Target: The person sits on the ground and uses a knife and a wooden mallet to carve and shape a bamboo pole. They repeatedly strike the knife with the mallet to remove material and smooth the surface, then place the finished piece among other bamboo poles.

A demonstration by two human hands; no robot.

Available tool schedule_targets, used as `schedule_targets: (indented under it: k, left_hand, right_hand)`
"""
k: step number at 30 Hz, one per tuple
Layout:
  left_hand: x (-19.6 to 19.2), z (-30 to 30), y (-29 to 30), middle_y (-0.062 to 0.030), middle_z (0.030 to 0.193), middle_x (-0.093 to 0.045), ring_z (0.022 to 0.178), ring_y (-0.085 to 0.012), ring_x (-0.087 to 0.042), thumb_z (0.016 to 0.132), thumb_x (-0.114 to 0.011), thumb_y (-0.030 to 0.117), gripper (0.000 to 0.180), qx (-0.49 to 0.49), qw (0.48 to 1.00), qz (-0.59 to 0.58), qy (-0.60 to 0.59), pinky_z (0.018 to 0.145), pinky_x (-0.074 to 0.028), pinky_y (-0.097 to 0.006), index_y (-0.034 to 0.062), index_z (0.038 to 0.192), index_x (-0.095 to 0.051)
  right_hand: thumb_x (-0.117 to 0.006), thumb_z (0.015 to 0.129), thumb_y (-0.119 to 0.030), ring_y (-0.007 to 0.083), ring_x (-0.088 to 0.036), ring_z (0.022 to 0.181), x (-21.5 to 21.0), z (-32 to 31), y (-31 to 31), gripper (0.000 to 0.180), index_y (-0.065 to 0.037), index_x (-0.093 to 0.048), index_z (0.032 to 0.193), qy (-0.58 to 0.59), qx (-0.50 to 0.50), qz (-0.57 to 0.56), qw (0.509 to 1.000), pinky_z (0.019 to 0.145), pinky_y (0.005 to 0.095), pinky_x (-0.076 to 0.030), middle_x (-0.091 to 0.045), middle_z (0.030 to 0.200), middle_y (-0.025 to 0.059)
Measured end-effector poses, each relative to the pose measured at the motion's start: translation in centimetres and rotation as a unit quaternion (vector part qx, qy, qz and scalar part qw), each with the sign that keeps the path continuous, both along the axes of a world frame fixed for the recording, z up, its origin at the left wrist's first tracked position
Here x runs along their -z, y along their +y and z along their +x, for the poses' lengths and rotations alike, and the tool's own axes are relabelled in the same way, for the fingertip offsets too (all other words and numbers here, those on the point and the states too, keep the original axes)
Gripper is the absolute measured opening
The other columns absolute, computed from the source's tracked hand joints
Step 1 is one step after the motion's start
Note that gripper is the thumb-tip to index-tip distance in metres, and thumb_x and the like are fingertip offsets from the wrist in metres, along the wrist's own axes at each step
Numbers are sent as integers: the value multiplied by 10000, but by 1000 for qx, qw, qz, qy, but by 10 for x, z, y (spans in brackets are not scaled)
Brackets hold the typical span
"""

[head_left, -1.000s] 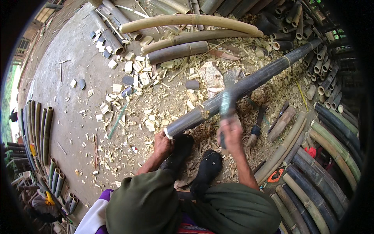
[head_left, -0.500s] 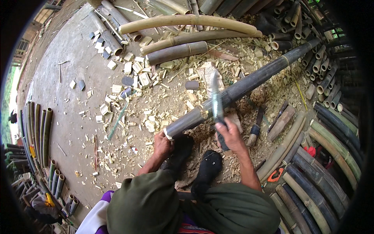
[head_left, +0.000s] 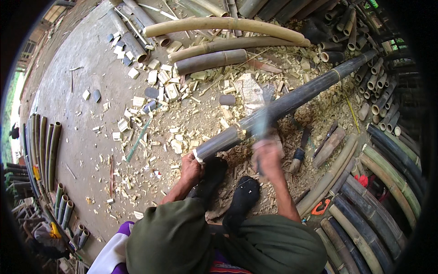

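A long dark bamboo pole (head_left: 303, 97) slants from my feet up to the far right. My left hand (head_left: 192, 169) is closed round its near end, where the cut rim shows pale. A light notch (head_left: 241, 133) shows in its dark skin a little farther along. My right hand (head_left: 270, 157) grips a machete (head_left: 262, 122), blurred by motion. The blade passes over the pole just beyond the notch; whether it touches cannot be made out. Under the pole lies a pale, chopped wood block (head_left: 250, 91).
Wood chips (head_left: 175, 137) litter the floor round my feet (head_left: 244, 196). Loose bamboo lengths (head_left: 223, 25) lie at the far side, with stacked bamboo (head_left: 381, 84) at the right. A second blade with a wrapped handle (head_left: 299, 153) and an orange-handled saw (head_left: 321, 206) lie right of my hand.
The machete in my right hand has swung; hand and blade are now smeared, with the blade slightly right of before. My left hand stays on the pole's end.
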State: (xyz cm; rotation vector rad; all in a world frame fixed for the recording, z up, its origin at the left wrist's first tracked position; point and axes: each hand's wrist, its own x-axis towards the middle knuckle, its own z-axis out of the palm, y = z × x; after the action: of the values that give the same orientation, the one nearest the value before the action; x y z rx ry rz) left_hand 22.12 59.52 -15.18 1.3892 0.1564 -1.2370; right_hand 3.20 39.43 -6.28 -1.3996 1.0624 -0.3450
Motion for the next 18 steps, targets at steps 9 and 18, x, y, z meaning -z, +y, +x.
schedule_targets:
  k: [9, 18]
  left_hand:
    - [2, 0, 1, 36, 587, -561, 397, -47, -440, 1021, -610, 130, 172, 11, 999, 20, -31, 351, -314, -245, 59, 1111, -738]
    - [-7, -2, -7, 27, 556, -536, 386, -65, -435, 1014, -614, 108, 151, -24, 999, 9, -19, 351, -307, -246, 36, 1089, -724]
  right_hand:
    - [-553, 1073, -375, 136, -577, 447, 12, -10, -5, 350, -32, -581, 1013, -48, 76, 53, 995, 401, 298, -501, -601, 672, 45]
    - [-556, 1071, -386, 142, -582, 440, -3, 0, -13, 328, -71, -530, 978, -88, 208, 53, 973, 374, 294, -498, -585, 649, 49]
